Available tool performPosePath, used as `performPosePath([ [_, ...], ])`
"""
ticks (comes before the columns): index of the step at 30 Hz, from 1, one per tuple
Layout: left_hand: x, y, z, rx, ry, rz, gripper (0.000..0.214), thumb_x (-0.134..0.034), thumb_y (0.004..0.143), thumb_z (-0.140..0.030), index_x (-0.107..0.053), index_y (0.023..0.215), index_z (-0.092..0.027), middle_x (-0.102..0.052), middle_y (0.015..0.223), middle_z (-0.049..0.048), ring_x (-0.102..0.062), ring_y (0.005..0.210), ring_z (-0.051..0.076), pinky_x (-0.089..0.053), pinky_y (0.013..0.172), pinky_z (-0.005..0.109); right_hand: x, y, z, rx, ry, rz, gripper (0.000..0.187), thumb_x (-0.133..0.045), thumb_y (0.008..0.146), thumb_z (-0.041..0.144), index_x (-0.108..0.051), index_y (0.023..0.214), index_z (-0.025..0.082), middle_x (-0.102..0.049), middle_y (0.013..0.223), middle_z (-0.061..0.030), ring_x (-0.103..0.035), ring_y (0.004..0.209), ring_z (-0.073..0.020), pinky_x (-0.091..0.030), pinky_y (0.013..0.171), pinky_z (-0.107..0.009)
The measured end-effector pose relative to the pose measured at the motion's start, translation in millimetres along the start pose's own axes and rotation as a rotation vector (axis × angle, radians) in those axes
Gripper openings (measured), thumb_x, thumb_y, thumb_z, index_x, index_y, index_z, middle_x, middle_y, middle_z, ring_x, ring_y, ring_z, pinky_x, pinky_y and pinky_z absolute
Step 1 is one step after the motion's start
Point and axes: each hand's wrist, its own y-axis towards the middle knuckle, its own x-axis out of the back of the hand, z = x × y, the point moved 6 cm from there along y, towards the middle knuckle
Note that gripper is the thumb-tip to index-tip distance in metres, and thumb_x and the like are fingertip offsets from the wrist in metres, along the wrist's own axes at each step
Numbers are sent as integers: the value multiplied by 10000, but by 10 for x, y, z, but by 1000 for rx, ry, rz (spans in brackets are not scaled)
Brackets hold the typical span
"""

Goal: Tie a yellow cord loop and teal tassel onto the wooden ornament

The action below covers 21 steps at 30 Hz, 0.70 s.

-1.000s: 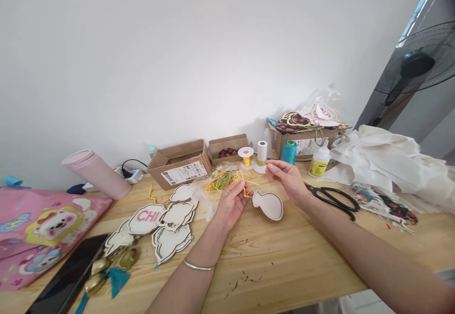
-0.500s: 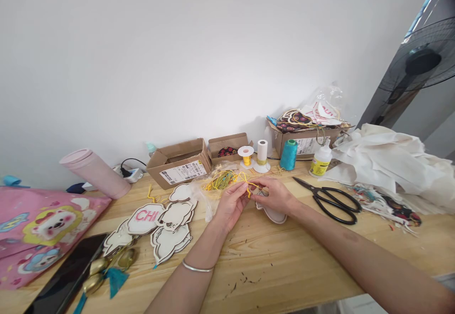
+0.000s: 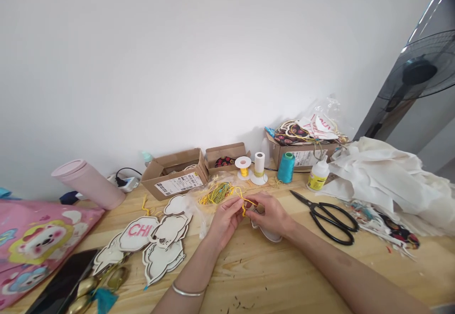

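Note:
Both hands meet over the middle of the table around a yellow cord (image 3: 244,202). My left hand (image 3: 227,218) pinches it between thumb and fingertips, and a small loop of cord sticks up above. My right hand (image 3: 269,213) has its fingers closed on the same cord, a short stretch of which spans the two hands. Under the right hand lies a white plaque with a shaped edge (image 3: 272,234), partly covered. Just beyond the left hand, a bundle of yellow and green cords (image 3: 218,192) rests on clear plastic.
Black scissors (image 3: 325,215), a glue bottle (image 3: 317,175) and white cloth (image 3: 387,176) are at right. Spools, including a teal thread cone (image 3: 286,168), stand near cardboard boxes (image 3: 179,183) along the wall. Shaped plaques (image 3: 137,233), a phone (image 3: 66,281) and a pink tumbler (image 3: 88,183) are at left.
The whole scene sits lower and slightly left as the view has tilted up. The hands stay together on the yellow cord, with only slight finger movement.

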Motion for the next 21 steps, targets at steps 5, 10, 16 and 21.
performPosePath([
  [5, 31, 11, 14, 40, -14, 21, 112, -629, 704, -215, -675, 770, -138, -632, 719, 38, -558, 708, 98, -419, 673, 203, -8, -2, -25, -23, 33, -10, 282, -596, 707, 221, -614, 988, 207, -648, 828, -21, -562, 770, -155, -435, 709, -289],
  [10, 75, 51, 29, 64, -17, 16, 120, -658, 677, -215, -680, 760, -131, -648, 751, 55, -567, 710, 94, -414, 686, 197, -7, 17, -64, -22, 50, -38, 230, -581, 728, 235, -625, 951, 202, -650, 807, -31, -561, 750, -162, -444, 679, -288],
  [16, 66, 58, 20, 60, 21, 6, 181, -694, 635, -222, -690, 782, -116, -659, 755, 77, -579, 749, 116, -414, 715, 208, 12, 38, -72, -17, 67, -85, 191, -588, 723, 243, -633, 902, 195, -653, 792, -43, -565, 717, -166, -463, 646, -294],
  [21, 51, 42, 7, 3, 59, -15, 185, -684, 645, -229, -691, 795, -121, -651, 750, 70, -572, 739, 118, -418, 715, 223, 4, 36, -116, 14, 82, -109, 166, -578, 732, 261, -644, 867, 191, -650, 753, -41, -571, 702, -168, -469, 633, -294],
])
